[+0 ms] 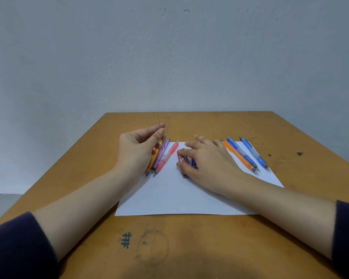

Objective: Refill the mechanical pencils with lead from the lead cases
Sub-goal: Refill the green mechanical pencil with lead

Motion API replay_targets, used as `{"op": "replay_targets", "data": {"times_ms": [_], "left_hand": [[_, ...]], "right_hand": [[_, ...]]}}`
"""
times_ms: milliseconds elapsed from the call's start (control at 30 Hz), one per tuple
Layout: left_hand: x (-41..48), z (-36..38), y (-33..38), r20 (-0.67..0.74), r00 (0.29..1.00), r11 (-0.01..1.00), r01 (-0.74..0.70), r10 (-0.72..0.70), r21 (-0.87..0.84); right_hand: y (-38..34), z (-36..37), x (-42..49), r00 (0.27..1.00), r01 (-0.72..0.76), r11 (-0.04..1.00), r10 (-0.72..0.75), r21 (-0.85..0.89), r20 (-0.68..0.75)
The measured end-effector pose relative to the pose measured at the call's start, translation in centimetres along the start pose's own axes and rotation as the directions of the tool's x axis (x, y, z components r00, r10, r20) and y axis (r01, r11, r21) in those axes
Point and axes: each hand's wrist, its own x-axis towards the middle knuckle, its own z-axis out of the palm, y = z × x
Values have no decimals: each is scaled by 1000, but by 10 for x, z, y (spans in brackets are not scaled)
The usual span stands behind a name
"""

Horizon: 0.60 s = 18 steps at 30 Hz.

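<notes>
Midway through a refill, a person's left hand [141, 147] pinches a single thin lead [158, 120] between thumb and forefinger, holding it nearly upright above the bench [189, 238]. The right hand [208, 161] lies low over two lead cases on a white sheet of paper [179, 196], its fingers spread, with thumb and forefinger against the red lead case [182, 158]. Whether they grip the case or only rest on it cannot be told. A blue lead case [193, 163] lies mostly hidden under the same hand.

The step in hand appears to be loading: a lead is out, and no pencil is held. The next move likely calls for picking a pencil, opening its back end and feeding the brittle lead in straight without snapping it.

Pencils lie on both sides. A pink pencil [168, 156], a purple pencil [162, 153] and an orange one partly behind the left hand are bunched close together. Well to the right lie an orange pencil [238, 156] and two blue pencils [242, 154]. The tight left cluster, just beneath the lead-holding hand, may make it awkward to take one singly.
</notes>
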Motion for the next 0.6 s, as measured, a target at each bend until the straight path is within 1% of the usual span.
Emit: {"op": "replay_targets", "data": {"times_ms": [133, 233, 300, 367, 433, 500, 600], "left_hand": [[0, 0, 0, 3, 1000, 1000, -3, 3, -1], [0, 0, 0, 6, 1000, 1000, 0, 0, -7], [0, 0, 1, 10, 1000, 1000, 2, -2, -11], [0, 0, 1, 13, 1000, 1000, 1, 0, -13], [-1, 0, 1, 12, 1000, 1000, 4, -4, -11], [-1, 0, 1, 10, 1000, 1000, 14, -14, -21], [-1, 1, 1, 8, 1000, 1000, 18, -18, -19]], "right_hand": [[2, 2, 1, 1000, 12, 1000, -12, 4, 22], [6, 1, 3, 999, 35, 995, -35, 94, 2], [10, -4, 3, 996, 91, 981, -90, 169, -15], [14, -10, 0, 982, 179, 958, -187, 223, 12], [17, -13, -5, 966, 227, 952, -246, 204, 74], [19, -13, -8, 959, 243, 959, -260, 148, 113], [18, -9, -5, 960, 252, 963, -261, 92, 105]]}}
